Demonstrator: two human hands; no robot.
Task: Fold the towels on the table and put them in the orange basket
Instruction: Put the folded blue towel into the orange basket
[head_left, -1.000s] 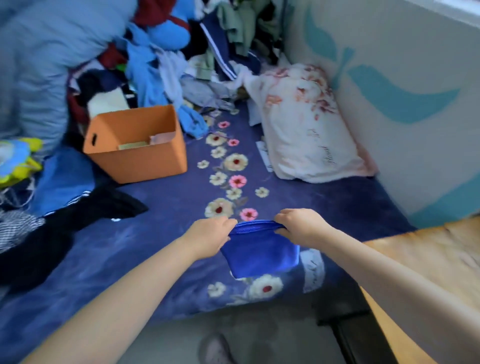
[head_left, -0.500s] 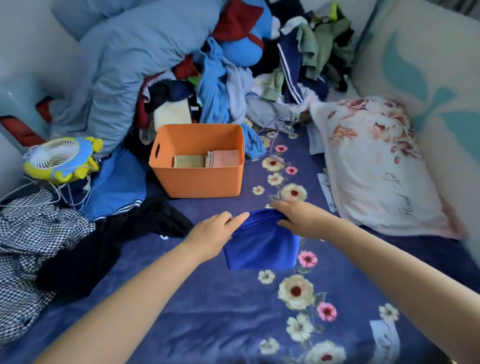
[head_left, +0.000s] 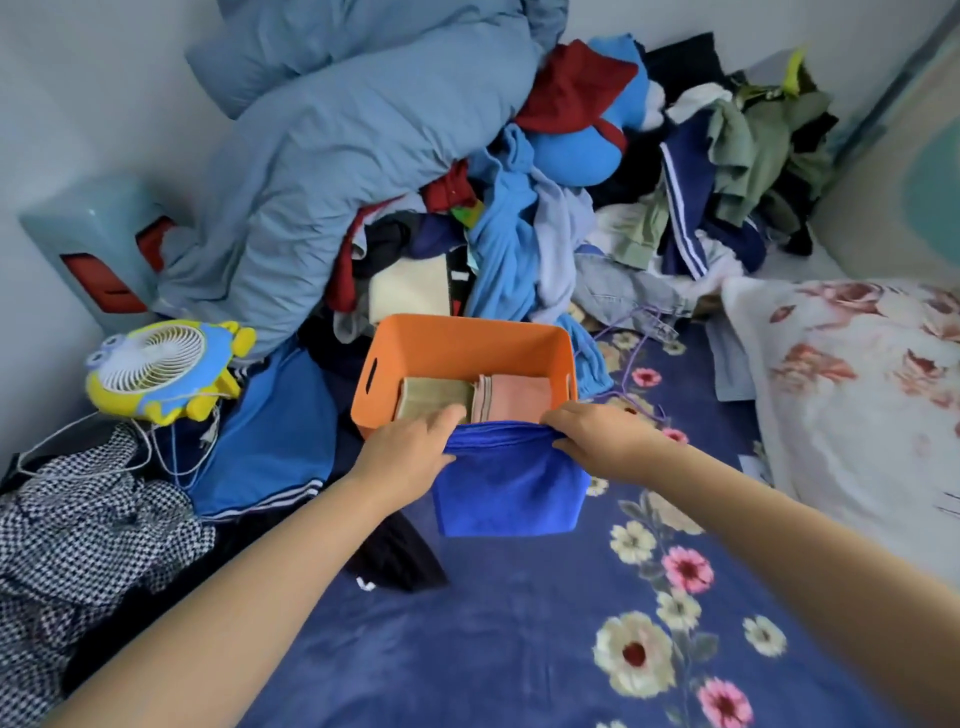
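A folded blue towel (head_left: 506, 488) hangs in the air at the near rim of the orange basket (head_left: 467, 338). My left hand (head_left: 410, 452) pinches its top left corner and my right hand (head_left: 597, 436) pinches its top right corner. Inside the basket lie a folded olive towel (head_left: 434, 395) on the left and a folded pink towel (head_left: 519, 397) on the right. The towel covers the basket's near wall.
The basket stands on a dark blue floral blanket (head_left: 519, 649). Behind it rises a heap of clothes (head_left: 597, 208) and a light blue duvet (head_left: 332, 156). A yellow-blue small fan (head_left: 156, 369) and checked cloth (head_left: 78, 519) lie left, a floral pillow (head_left: 857, 395) right.
Both hands have carried the folded blue towel forward from the bed's near edge up to the basket's near rim. The view has moved closer to the basket.
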